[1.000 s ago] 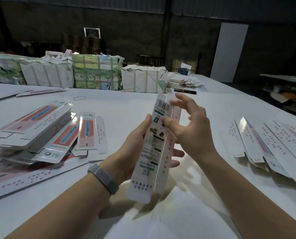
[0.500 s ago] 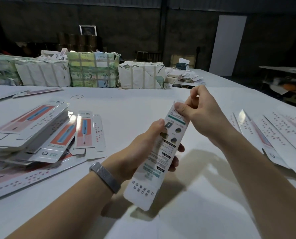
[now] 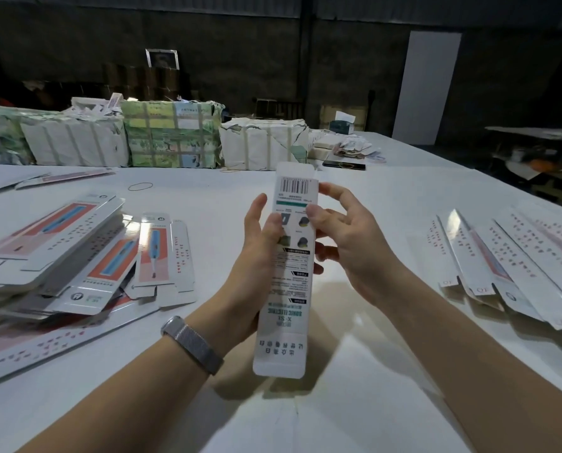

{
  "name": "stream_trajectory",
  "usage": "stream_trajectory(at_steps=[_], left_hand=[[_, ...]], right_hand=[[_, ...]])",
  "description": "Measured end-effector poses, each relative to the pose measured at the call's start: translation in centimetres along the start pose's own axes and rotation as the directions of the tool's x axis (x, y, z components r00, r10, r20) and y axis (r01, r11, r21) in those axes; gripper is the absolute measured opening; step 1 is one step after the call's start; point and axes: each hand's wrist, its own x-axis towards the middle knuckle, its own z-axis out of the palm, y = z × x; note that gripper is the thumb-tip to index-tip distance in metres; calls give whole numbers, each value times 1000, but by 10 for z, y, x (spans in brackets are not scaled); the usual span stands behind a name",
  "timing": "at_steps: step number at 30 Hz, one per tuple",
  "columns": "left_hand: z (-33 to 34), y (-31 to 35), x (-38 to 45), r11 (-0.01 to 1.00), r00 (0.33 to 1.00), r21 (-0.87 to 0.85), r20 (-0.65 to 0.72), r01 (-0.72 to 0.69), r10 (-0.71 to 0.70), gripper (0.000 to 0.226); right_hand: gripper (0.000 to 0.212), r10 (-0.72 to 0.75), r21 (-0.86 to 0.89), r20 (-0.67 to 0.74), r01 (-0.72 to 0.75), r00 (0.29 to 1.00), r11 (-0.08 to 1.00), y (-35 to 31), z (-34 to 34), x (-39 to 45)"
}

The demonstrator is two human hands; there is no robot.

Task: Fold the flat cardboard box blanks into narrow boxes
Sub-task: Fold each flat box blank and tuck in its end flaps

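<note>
A narrow white box [image 3: 289, 282] with a barcode at its far end stands nearly upright over the white table [image 3: 207, 197], its printed back facing me. My left hand [image 3: 256, 253] grips its left side, thumb on the front and fingers behind. On the other side, my right hand [image 3: 348, 243] pinches the upper right edge with thumb and fingertips. The flap at the far end stands straight up. A heap of flat blanks [image 3: 60, 253] with red and blue print lies at the left. Several folded narrow boxes [image 3: 518, 266] lie in a row at the right.
Wrapped and strapped bundles [image 3: 171, 138] line the far side of the table. A rubber band [image 3: 139, 186] lies loose behind the heap, and a dark flat item [image 3: 343, 165] sits near the back. The table's right edge drops off toward a dark floor.
The box has swung from a rightward tilt to nearly upright. My right hand has slid from the top end down to its upper right edge.
</note>
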Motion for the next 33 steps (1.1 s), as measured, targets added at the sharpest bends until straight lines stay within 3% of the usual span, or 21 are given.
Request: stream_trajectory(at_steps=[4, 7, 14, 20, 27, 33], left_hand=[[0, 4, 4, 1000, 998, -25, 69, -12, 13, 44], [-5, 6, 9, 1000, 993, -18, 114, -18, 20, 54], [-27, 9, 15, 993, 990, 37, 95, -108, 104, 57], [-24, 3, 14, 987, 987, 55, 64, -152, 148, 44], [-18, 4, 10, 992, 987, -4, 102, -124, 124, 42], [-10, 3, 6, 998, 988, -1, 137, -66, 66, 42]], right_hand=[[26, -18, 36, -9, 18, 1000, 999, -2, -2, 0], [30, -25, 31, -2, 25, 1000, 999, -1, 0, -1], [25, -78, -41, 74, 81, 994, 996, -2, 10, -6], [29, -98, -65, 117, 106, 988, 992, 5, 12, -6], [24, -65, 14, 183, 63, 981, 998, 6, 2, -2], [19, -109, 71, 95, 102, 989, 992, 7, 0, -1]])
